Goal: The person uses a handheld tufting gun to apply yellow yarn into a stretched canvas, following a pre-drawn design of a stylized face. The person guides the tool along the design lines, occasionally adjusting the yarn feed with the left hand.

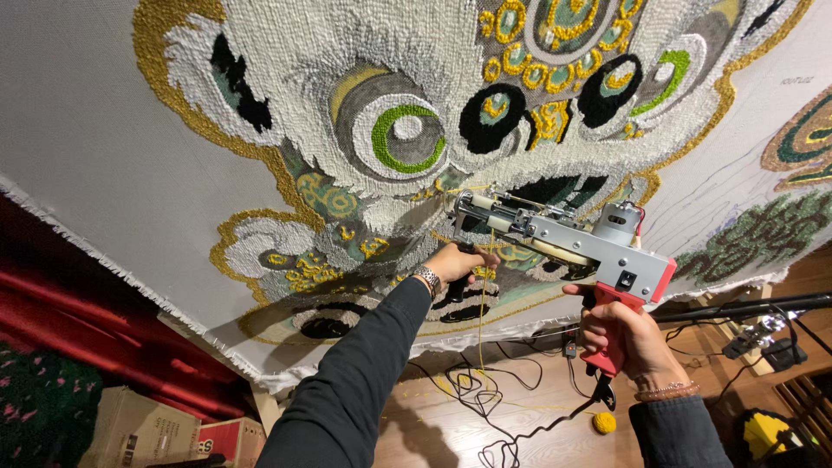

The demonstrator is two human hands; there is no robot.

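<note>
A tufting gun (pixel 572 238) with a grey metal body and a red handle is held up against a stretched white cloth (pixel 78 147). My right hand (pixel 628 334) grips the red handle from below. My left hand (pixel 459 263), with a metal watch on the wrist, holds the black front grip near the gun's nose. The nose touches the cloth inside a tufted design (pixel 407 130) of white, yellow, green and black yarn with large round eyes. A thin yellow yarn strand (pixel 482 312) hangs from the gun toward the floor.
A yellow yarn ball (pixel 604 422) and tangled black cables (pixel 485 390) lie on the wooden floor. Cardboard boxes (pixel 143 429) stand at lower left under red fabric (pixel 87 321). A black stand with a lamp (pixel 763 325) is at right.
</note>
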